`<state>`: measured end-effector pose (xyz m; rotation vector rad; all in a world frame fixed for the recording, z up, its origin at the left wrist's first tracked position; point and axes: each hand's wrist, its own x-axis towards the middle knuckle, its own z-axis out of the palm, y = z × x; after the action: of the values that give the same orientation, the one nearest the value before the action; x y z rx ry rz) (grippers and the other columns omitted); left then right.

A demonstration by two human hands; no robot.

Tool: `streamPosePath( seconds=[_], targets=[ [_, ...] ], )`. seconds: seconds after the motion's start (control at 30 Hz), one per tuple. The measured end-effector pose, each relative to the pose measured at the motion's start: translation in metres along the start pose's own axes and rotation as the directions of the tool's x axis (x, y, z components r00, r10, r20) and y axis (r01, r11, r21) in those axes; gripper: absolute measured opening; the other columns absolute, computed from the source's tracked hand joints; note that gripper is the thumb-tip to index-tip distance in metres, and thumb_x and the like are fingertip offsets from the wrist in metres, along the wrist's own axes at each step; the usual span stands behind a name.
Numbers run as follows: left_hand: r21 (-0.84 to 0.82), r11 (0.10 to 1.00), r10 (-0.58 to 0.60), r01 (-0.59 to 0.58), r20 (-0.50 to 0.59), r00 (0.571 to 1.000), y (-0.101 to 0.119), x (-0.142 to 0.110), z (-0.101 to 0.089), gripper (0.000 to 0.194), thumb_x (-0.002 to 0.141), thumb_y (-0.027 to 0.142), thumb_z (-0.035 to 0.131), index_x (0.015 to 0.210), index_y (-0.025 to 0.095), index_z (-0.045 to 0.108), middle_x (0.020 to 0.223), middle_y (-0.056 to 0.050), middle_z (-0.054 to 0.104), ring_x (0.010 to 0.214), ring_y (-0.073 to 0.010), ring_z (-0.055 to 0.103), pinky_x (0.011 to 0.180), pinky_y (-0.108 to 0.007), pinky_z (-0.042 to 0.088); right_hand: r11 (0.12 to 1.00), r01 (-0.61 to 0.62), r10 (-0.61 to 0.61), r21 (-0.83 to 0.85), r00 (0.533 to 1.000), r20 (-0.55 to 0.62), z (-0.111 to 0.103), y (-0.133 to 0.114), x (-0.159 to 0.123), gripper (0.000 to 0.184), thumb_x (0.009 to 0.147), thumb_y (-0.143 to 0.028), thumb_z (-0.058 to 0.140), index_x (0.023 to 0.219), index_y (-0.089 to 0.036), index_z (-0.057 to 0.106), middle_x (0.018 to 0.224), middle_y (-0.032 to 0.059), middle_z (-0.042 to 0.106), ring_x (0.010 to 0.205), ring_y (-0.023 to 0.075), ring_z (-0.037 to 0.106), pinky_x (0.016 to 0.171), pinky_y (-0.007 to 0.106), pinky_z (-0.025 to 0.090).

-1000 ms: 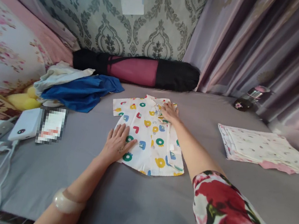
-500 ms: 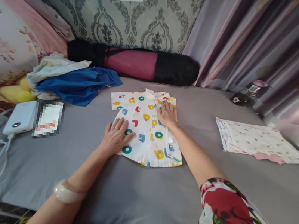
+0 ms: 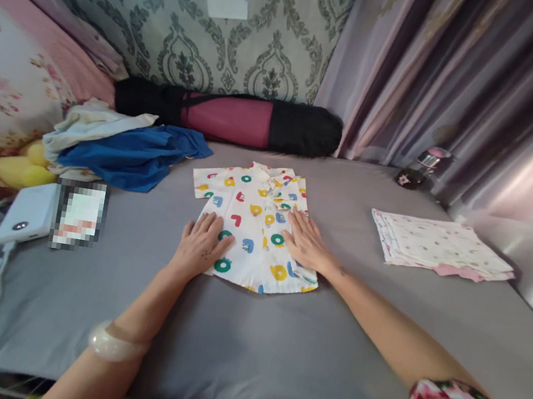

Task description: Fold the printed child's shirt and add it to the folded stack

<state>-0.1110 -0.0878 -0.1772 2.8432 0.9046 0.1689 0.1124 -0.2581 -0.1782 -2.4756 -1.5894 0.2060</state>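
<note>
A small white short-sleeved shirt (image 3: 249, 244) with a colourful letter-like print lies spread on a grey sheet (image 3: 232, 349), its collar pointing away from me. My left hand (image 3: 199, 243) rests flat on the shirt's lower left side, fingers apart. On the right side edge of the shirt, my right hand (image 3: 308, 240) lies flat with its fingers stretched out. The shirt's right sleeve is folded in over the front near the collar. Neither hand grips the cloth.
Folded pale printed cloths (image 3: 441, 244) lie at the right, with a dark bottle (image 3: 415, 172) behind them. Blue clothing (image 3: 126, 154) is heaped at the left, near a white power bank (image 3: 27, 212) with cables. A black and maroon roll (image 3: 229, 118) lies along the wall.
My right hand has moved from the upper chest of the shirt down to its right side edge. My left hand stays on the lower left side. The view has shifted slightly.
</note>
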Motion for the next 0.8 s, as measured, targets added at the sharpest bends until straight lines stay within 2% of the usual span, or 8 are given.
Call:
streamPosePath(
  seconds=[0.27, 0.37, 0.43, 0.5, 0.6, 0.63, 0.7, 0.8],
  targets=[
    [-0.003, 1.000, -0.006, 0.006, -0.002, 1.000, 0.000, -0.001, 0.000, 0.054, 0.096, 0.049, 0.037, 0.137, 0.016, 0.045, 0.152, -0.015, 0.035, 0.142, -0.0295, 0.028, 0.112, -0.052, 0.024, 0.995, 0.086, -0.092, 0.045, 0.986, 0.140, -0.013, -0.020, -0.077, 0.068, 0.099, -0.053, 0.014, 0.154, -0.013, 0.019, 0.160, 0.0096, 0.010, 0.147, 0.0215, 0.005, 0.120, 0.045, 0.008],
    [-0.010, 1.000, -0.004, 0.003, -0.012, 1.000, 0.000, -0.001, 0.000, 0.054, 0.095, 0.049, 0.037, 0.136, 0.015, 0.045, 0.151, -0.016, 0.036, 0.142, -0.0300, 0.028, 0.112, -0.052, 0.024, 0.990, 0.116, -0.130, 0.074, 0.968, 0.215, -0.026, -0.023, -0.094, 0.067, 0.098, -0.054, 0.019, 0.153, -0.014, 0.023, 0.160, 0.0101, 0.012, 0.147, 0.0239, 0.008, 0.119, 0.047, 0.009],
    [-0.006, 1.000, 0.005, -0.006, -0.029, 1.000, -0.001, -0.001, 0.001, 0.053, 0.095, 0.049, 0.038, 0.135, 0.015, 0.047, 0.150, -0.016, 0.038, 0.141, -0.0303, 0.030, 0.111, -0.052, 0.026, 0.987, 0.144, -0.158, 0.076, 0.961, 0.226, -0.037, -0.022, -0.095, 0.063, 0.098, -0.052, 0.028, 0.150, -0.017, 0.032, 0.158, 0.0113, 0.020, 0.146, 0.0266, 0.017, 0.118, 0.050, 0.013],
    [0.006, 1.000, 0.019, -0.018, -0.053, 0.998, -0.001, 0.000, 0.001, 0.050, 0.095, 0.048, 0.039, 0.132, 0.016, 0.049, 0.148, -0.016, 0.041, 0.139, -0.0302, 0.033, 0.110, -0.050, 0.029, 0.980, 0.186, -0.198, 0.075, 0.959, 0.205, -0.048, -0.021, -0.086, 0.048, 0.097, -0.045, 0.036, 0.137, -0.022, 0.051, 0.149, 0.0111, 0.042, 0.138, 0.0272, 0.036, 0.115, 0.049, 0.020],
    [0.010, 1.000, 0.028, -0.028, -0.095, 0.995, -0.002, 0.001, 0.001, 0.044, 0.095, 0.046, 0.040, 0.127, 0.019, 0.053, 0.144, -0.014, 0.046, 0.135, -0.0298, 0.038, 0.106, -0.048, 0.035, 0.986, 0.142, -0.155, 0.088, 0.973, 0.168, -0.060, -0.018, -0.052, 0.039, 0.098, -0.033, 0.032, 0.100, -0.024, 0.070, 0.109, 0.0066, 0.070, 0.103, 0.0221, 0.063, 0.097, 0.039, 0.040],
    [0.004, 1.000, 0.030, -0.030, -0.109, 0.994, -0.002, 0.001, 0.001, 0.042, 0.095, 0.046, 0.040, 0.125, 0.020, 0.055, 0.142, -0.014, 0.048, 0.134, -0.0295, 0.040, 0.105, -0.047, 0.037, 0.991, 0.087, -0.101, 0.097, 0.984, 0.147, -0.061, -0.016, -0.037, 0.041, 0.099, -0.033, 0.030, 0.097, -0.023, 0.069, 0.101, 0.0062, 0.071, 0.096, 0.0212, 0.065, 0.089, 0.035, 0.044],
    [-0.013, 1.000, 0.026, -0.028, -0.135, 0.991, -0.003, 0.002, 0.000, 0.039, 0.095, 0.045, 0.041, 0.121, 0.021, 0.057, 0.138, -0.013, 0.051, 0.130, -0.0292, 0.044, 0.102, -0.045, 0.040, 0.995, 0.008, -0.011, 0.100, 0.999, 0.037, -0.058, -0.013, -0.004, 0.039, 0.098, -0.032, 0.030, 0.104, -0.022, 0.067, 0.106, 0.0073, 0.070, 0.097, 0.0208, 0.064, 0.084, 0.031, 0.045],
    [-0.030, 1.000, 0.002, -0.007, -0.163, 0.987, -0.005, 0.003, 0.000, 0.035, 0.095, 0.041, 0.043, 0.118, 0.021, 0.060, 0.135, -0.012, 0.054, 0.127, -0.0293, 0.048, 0.101, -0.045, 0.042, 0.997, 0.011, -0.001, 0.072, 0.992, -0.128, -0.043, -0.005, 0.045, 0.039, 0.097, -0.027, 0.031, 0.126, -0.017, 0.056, 0.133, 0.0108, 0.057, 0.122, 0.0206, 0.052, 0.099, 0.032, 0.038]
  ],
)
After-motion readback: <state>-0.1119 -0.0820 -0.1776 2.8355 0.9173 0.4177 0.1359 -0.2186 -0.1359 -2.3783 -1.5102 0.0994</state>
